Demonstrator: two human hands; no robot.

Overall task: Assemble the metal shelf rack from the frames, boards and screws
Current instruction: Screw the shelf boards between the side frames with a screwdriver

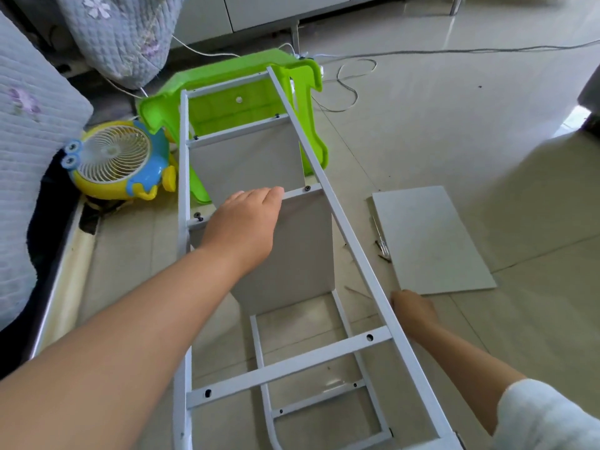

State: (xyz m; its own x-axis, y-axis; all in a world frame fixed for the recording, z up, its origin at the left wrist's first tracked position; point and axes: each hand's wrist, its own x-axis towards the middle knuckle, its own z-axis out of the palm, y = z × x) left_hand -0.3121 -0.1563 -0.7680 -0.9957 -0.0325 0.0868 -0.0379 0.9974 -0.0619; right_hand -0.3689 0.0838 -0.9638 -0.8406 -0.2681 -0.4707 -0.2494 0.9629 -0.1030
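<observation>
Rack on tiled floor [454,131], white painted metal frame [328,190] uppermost. Left hand [242,222] on crossbar [293,192], fingers together, curled over bar. Right hand [414,311] beside long rail; finger state cannot tell. Flat grey board [431,238] lies right.

The frame [328,186] is white-painted metal, smooth with a soft sheen; the loose board [431,238] at three o'clock looks matt grey. The stool [227,102] at twelve — glossy green plastic — stands on polished, reflective floor tiles [454,125].
</observation>
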